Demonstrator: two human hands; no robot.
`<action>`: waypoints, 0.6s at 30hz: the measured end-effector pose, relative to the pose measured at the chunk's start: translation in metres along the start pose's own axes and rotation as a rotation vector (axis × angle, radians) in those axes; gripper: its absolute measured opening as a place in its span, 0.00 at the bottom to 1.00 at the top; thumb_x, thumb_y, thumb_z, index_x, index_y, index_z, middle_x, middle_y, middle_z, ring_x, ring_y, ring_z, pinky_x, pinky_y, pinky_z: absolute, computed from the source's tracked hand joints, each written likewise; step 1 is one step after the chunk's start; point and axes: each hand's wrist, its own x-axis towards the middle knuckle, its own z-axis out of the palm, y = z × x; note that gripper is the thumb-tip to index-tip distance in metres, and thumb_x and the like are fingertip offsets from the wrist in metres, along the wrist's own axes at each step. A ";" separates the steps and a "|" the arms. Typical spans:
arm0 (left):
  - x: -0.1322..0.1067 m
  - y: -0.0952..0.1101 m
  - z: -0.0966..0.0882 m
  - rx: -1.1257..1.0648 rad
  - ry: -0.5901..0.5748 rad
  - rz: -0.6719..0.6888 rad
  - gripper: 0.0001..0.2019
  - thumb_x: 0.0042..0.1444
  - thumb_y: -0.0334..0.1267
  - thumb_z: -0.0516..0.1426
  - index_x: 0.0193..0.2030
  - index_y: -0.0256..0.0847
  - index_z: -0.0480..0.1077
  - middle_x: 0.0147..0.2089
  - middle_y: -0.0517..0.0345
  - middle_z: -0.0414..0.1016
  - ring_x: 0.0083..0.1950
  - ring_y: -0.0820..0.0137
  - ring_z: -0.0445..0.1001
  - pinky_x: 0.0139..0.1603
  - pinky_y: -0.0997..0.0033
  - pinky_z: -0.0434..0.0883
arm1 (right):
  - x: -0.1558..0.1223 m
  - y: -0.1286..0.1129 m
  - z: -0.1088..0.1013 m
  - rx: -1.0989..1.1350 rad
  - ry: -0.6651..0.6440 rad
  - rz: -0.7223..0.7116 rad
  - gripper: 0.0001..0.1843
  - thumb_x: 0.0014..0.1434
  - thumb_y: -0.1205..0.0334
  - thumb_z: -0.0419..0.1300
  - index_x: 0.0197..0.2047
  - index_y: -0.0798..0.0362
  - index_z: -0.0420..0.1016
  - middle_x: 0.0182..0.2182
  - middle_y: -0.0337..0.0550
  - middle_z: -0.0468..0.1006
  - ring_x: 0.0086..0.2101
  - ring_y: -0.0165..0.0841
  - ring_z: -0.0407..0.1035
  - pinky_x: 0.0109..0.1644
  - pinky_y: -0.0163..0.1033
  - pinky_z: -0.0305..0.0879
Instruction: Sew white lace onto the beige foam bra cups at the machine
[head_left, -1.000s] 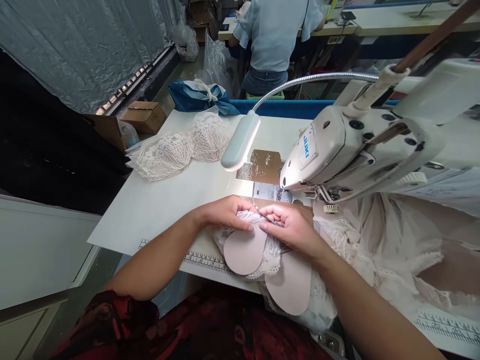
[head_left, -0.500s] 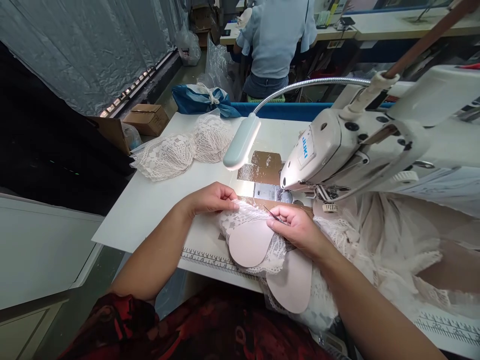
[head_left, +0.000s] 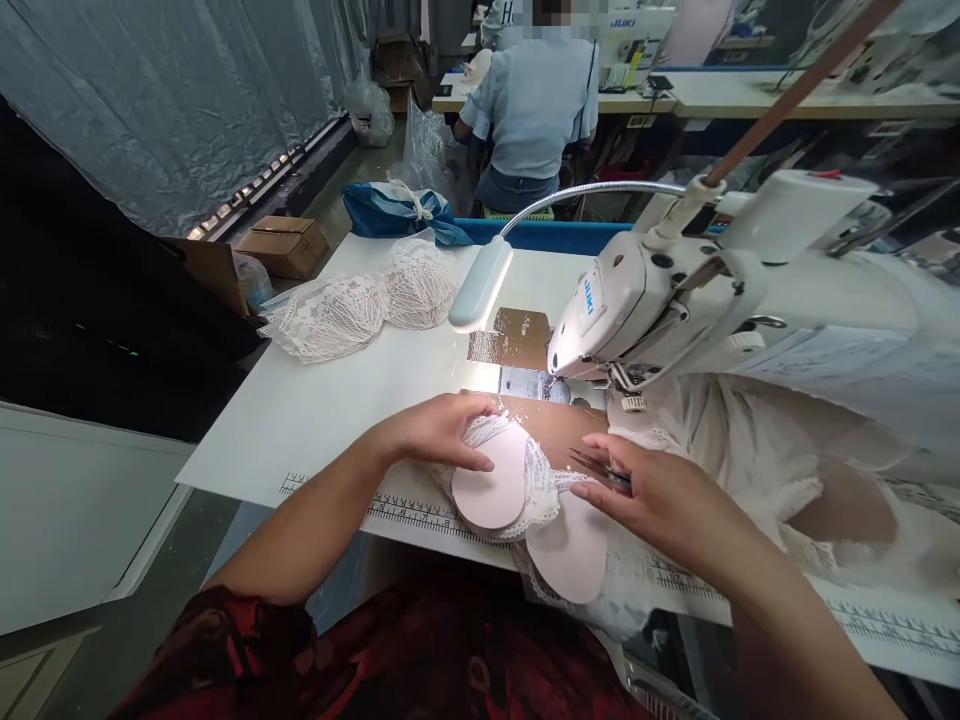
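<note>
A white lace bra with smooth pale pink cup linings lies at the table's front edge, its lower cup hanging over. My left hand grips the left cup, thumb on the lining and fingers at the lace upper edge. In my right hand are dark thread snips, blades pointing left above the bra's middle. The thumb of that hand is close to the lace between the cups; whether it touches cannot be made out.
A white sewing machine with a lamp stands ahead. Sheer lace garments pile up on the right. Another lace bra lies at the far left of the table. A person in light blue sits beyond.
My right hand has moved away from the lace edge, to the right and lower, with the snips. My left hand has shifted onto the cup, its thumb now over the lining. The view has tilted slightly.
</note>
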 end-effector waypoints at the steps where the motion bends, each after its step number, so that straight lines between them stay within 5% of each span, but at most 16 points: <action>1: -0.001 0.007 0.005 0.121 -0.001 -0.014 0.16 0.47 0.39 0.63 0.43 0.37 0.69 0.43 0.52 0.73 0.43 0.63 0.71 0.37 0.71 0.64 | -0.006 0.002 0.004 -0.058 -0.012 0.034 0.20 0.55 0.48 0.60 0.47 0.49 0.72 0.34 0.46 0.81 0.33 0.44 0.74 0.28 0.39 0.59; 3: -0.007 0.021 0.012 0.320 -0.071 -0.009 0.03 0.49 0.33 0.57 0.31 0.38 0.67 0.31 0.57 0.71 0.33 0.67 0.69 0.30 0.72 0.59 | -0.015 0.005 0.015 -0.129 -0.036 0.077 0.12 0.57 0.52 0.57 0.39 0.49 0.73 0.27 0.44 0.79 0.28 0.42 0.73 0.26 0.39 0.57; 5: -0.016 0.032 0.016 0.425 -0.130 0.051 0.03 0.48 0.29 0.54 0.26 0.38 0.64 0.29 0.58 0.69 0.30 0.69 0.67 0.28 0.72 0.56 | -0.024 0.006 0.022 -0.114 -0.011 0.063 0.11 0.61 0.53 0.52 0.33 0.48 0.70 0.25 0.42 0.77 0.27 0.40 0.72 0.26 0.39 0.58; 9: -0.046 0.037 0.017 0.363 -0.100 0.151 0.06 0.44 0.27 0.54 0.30 0.40 0.64 0.34 0.59 0.71 0.34 0.68 0.69 0.31 0.73 0.58 | -0.042 0.002 0.017 0.108 0.184 -0.091 0.11 0.63 0.52 0.50 0.36 0.47 0.69 0.38 0.47 0.78 0.41 0.42 0.73 0.36 0.41 0.68; 12: -0.073 0.027 0.015 0.203 -0.063 0.148 0.12 0.44 0.27 0.55 0.37 0.41 0.67 0.34 0.61 0.72 0.34 0.70 0.70 0.33 0.75 0.61 | -0.045 -0.015 0.007 0.313 0.129 -0.140 0.12 0.65 0.52 0.49 0.41 0.47 0.70 0.36 0.47 0.79 0.36 0.39 0.75 0.36 0.40 0.72; 15: -0.095 0.015 0.002 0.132 0.044 0.171 0.19 0.44 0.24 0.53 0.44 0.42 0.69 0.39 0.59 0.73 0.39 0.70 0.71 0.37 0.75 0.64 | -0.031 -0.045 0.005 0.467 0.054 -0.217 0.16 0.66 0.53 0.48 0.52 0.46 0.69 0.43 0.48 0.79 0.26 0.34 0.74 0.32 0.40 0.74; 18: -0.107 0.009 -0.031 0.294 0.359 0.123 0.11 0.48 0.25 0.52 0.37 0.40 0.69 0.36 0.58 0.71 0.37 0.69 0.70 0.36 0.73 0.63 | 0.004 -0.085 0.007 0.462 0.170 -0.445 0.19 0.66 0.55 0.49 0.58 0.46 0.67 0.51 0.49 0.76 0.43 0.40 0.75 0.46 0.45 0.74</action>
